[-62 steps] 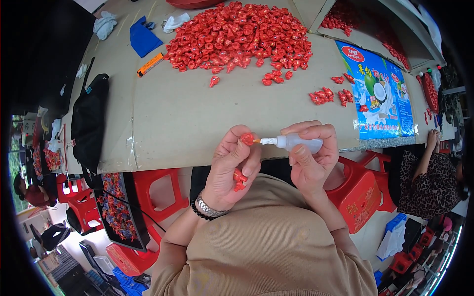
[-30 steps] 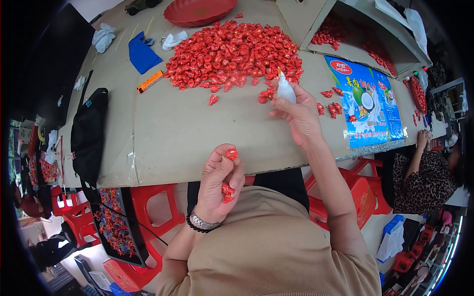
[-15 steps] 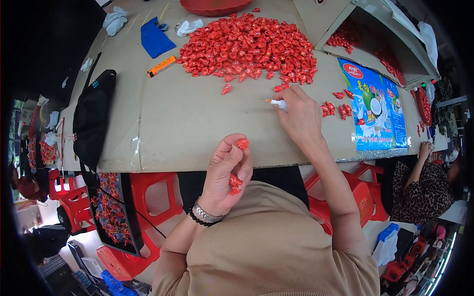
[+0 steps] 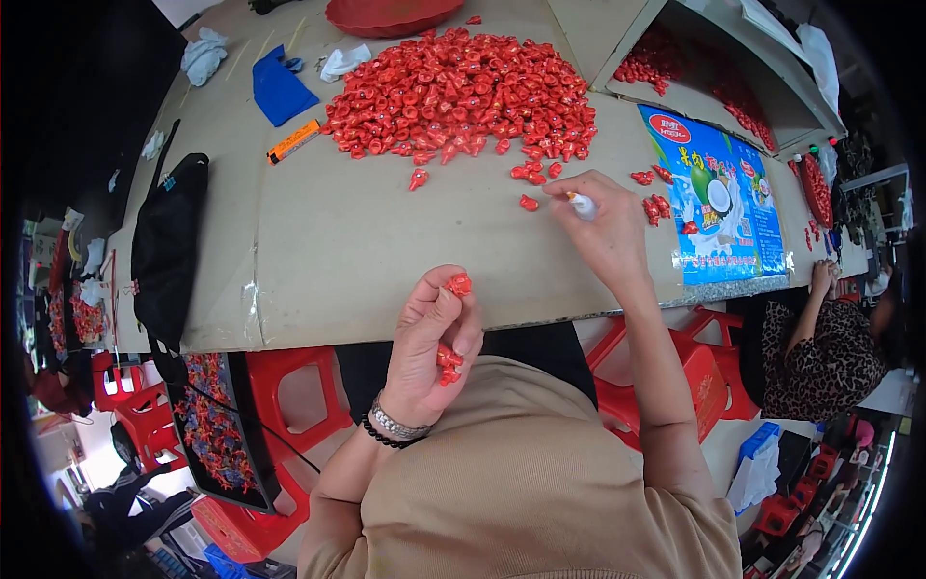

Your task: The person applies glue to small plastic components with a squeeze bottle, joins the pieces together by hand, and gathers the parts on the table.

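Observation:
My left hand, with a metal watch and dark beads at its wrist, is raised over the table's near edge. Its thumb and forefinger pinch a small glossy red piece, and more red pieces are tucked against the lower fingers. To the right, my right hand is closed around a white pen-like applicator; its thin tip is hard to make out. A lone red piece lies just left of those fingertips. Beyond spreads a large heap of similar red pieces.
Left of the heap lie an orange box, a blue cloth and a black bag. A red basin sits behind. At right are a blue printed sheet, an open-fronted shelf and another person.
My right hand has turned, swinging the applicator's tip away from its leftward direction. The lone red piece now shows beside the fingers. My left hand keeps its pinch; the whole view has shifted slightly.

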### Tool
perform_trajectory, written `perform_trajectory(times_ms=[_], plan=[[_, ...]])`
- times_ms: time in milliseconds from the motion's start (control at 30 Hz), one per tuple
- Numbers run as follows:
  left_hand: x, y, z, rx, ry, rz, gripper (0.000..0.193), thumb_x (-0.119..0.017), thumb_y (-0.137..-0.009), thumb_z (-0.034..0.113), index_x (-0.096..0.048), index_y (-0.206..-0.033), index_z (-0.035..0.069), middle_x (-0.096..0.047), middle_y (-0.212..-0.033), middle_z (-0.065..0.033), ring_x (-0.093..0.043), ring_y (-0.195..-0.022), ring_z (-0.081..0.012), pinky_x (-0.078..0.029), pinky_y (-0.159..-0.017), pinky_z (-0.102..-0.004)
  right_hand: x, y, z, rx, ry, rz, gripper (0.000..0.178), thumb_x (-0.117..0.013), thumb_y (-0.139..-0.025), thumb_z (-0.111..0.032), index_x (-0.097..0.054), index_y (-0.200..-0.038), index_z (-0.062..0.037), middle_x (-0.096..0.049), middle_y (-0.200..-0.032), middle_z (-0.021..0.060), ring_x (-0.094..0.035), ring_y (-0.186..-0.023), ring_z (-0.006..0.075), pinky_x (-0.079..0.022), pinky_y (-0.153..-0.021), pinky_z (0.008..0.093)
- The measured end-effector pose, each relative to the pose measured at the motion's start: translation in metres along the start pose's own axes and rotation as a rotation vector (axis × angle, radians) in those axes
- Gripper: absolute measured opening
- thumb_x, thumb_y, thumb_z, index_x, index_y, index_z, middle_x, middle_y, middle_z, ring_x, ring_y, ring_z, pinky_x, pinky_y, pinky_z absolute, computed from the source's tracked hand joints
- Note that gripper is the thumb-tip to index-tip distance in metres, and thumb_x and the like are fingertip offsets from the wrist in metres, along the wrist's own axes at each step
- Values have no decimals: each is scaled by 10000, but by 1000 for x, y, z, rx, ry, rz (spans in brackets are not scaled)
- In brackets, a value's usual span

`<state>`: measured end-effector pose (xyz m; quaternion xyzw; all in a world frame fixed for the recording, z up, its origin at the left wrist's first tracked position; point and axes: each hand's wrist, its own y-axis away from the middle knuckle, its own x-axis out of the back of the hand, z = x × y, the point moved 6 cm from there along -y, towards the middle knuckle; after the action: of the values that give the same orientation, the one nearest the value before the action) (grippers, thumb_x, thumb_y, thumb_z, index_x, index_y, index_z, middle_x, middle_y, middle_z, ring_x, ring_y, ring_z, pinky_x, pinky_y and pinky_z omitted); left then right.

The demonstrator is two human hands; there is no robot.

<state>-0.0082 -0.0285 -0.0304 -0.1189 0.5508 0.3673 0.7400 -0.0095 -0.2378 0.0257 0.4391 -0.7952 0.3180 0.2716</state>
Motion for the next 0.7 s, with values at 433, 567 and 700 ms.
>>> perform_trajectory(times_ms=[433,567,700], plan=[[-1,-1,0,-14,-14,-6,194,-582,-921,209,-552,-1070,89,-629,-914,-16,-430,-521,-79,-339,-382,-191,-26,-5,-6,136,305,-105,135,-699,-741,-91,-676,-874,-86,-637,-825,46,-633,-722,239,-475,-604,357],[-3,-4,0,-8,-23,-13,196,-581,-922,205,-553,-1076,87,-626,-910,-11,-433,-520,-80,-333,-383,-189,-19,0,8,-131,-245,-188,97,-697,-761,-77,-640,-831,-40,-637,-770,47,-615,-641,163,-461,-540,300],[-6,-11,-2,-9,-91,-7,192,-575,-928,190,-549,-1084,81,-612,-890,-15,-444,-521,-83,-327,-395,-193,-23,22,-2,-453,-1026,-342,139,-713,-765,-72,-608,-834,-12,-623,-735,60,-566,-556,107,-438,-492,237]])
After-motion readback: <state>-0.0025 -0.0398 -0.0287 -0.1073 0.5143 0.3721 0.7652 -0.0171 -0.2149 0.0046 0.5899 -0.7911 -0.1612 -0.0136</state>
